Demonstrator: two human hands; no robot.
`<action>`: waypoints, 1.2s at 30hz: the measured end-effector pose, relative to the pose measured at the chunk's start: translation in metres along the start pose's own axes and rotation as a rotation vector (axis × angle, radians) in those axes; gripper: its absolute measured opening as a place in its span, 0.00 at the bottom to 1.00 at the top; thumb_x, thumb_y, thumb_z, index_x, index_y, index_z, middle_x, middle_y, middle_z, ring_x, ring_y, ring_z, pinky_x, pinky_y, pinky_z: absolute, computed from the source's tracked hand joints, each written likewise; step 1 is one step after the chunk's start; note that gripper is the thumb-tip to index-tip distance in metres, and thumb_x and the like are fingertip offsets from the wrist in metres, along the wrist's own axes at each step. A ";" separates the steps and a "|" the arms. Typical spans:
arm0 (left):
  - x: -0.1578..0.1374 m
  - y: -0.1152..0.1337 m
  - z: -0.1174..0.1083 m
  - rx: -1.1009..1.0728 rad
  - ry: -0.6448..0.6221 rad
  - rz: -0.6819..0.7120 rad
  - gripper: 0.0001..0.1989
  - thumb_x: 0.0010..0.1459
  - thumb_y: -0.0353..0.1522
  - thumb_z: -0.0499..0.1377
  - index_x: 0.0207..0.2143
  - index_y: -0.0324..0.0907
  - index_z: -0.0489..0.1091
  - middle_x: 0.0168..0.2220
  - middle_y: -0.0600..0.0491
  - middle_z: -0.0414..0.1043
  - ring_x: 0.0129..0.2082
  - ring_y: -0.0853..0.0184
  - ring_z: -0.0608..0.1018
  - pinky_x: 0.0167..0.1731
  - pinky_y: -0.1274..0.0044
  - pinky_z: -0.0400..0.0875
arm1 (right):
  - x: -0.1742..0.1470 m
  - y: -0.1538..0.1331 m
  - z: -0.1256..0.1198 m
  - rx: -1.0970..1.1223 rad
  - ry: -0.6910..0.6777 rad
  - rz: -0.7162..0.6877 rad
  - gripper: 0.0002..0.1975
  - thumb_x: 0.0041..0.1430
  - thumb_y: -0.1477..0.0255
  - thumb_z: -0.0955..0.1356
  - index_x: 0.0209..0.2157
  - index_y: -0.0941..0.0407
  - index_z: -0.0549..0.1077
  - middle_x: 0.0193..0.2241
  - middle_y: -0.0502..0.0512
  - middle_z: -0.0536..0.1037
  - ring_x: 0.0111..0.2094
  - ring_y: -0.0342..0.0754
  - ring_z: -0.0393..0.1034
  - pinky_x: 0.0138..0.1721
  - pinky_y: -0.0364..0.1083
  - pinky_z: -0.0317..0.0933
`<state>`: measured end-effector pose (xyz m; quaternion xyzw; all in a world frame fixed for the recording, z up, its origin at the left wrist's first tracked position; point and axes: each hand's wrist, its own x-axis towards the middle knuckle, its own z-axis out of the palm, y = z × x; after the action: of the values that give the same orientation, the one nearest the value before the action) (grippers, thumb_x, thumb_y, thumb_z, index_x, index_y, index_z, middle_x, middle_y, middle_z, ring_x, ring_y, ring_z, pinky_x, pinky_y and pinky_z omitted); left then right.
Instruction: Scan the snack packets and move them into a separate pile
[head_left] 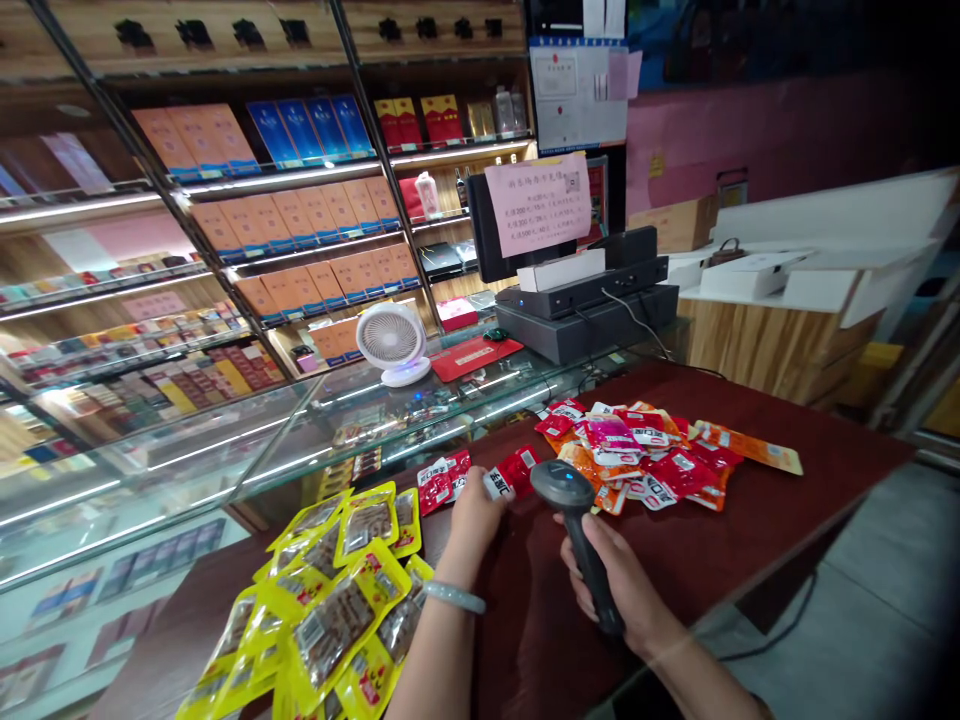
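Note:
My right hand (611,570) is wrapped round the handle of a dark grey barcode scanner (566,495), its head tilted toward the packets. My left hand (478,510), with a pale bangle on its wrist, grips a small red snack packet (517,470) by its near end; some of its fingers are hidden. Just beyond that hand lie red packets (441,482) on the dark red tabletop. A heap of red, orange and pink packets (645,450) is to the right, past the scanner. On the left, yellow-edged packs of brown snacks (337,610) are piled loosely.
A glass display counter (187,465) runs along the table's far left side. On it stand a white fan (391,340) and a dark cash register (585,320), near a monitor (487,230) with a pink notice. Stocked shelves (300,215) rise behind.

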<state>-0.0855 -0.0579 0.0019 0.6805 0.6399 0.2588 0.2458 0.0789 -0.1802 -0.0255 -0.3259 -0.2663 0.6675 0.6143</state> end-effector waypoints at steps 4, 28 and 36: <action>-0.001 0.002 0.000 0.009 -0.007 0.007 0.24 0.51 0.35 0.66 0.48 0.39 0.63 0.39 0.46 0.75 0.37 0.61 0.77 0.36 0.75 0.65 | -0.001 0.000 -0.002 0.004 -0.010 -0.004 0.22 0.60 0.51 0.66 0.43 0.55 0.66 0.19 0.41 0.66 0.11 0.34 0.54 0.09 0.34 0.50; 0.008 0.042 0.040 0.321 0.021 0.146 0.19 0.58 0.44 0.57 0.49 0.47 0.74 0.50 0.47 0.74 0.53 0.56 0.72 0.53 0.68 0.63 | -0.018 -0.018 -0.014 0.101 0.177 -0.125 0.21 0.61 0.50 0.64 0.39 0.54 0.67 0.18 0.41 0.64 0.11 0.35 0.55 0.10 0.35 0.49; 0.023 0.081 0.076 0.444 -0.007 0.076 0.19 0.54 0.46 0.57 0.43 0.47 0.75 0.49 0.43 0.73 0.52 0.50 0.70 0.49 0.61 0.64 | -0.017 -0.018 -0.013 0.135 0.171 -0.100 0.21 0.58 0.49 0.66 0.38 0.54 0.66 0.17 0.40 0.65 0.11 0.35 0.54 0.10 0.35 0.50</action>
<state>0.0261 -0.0398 0.0001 0.7424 0.6543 0.1184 0.0822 0.1008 -0.1959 -0.0183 -0.3258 -0.1834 0.6224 0.6877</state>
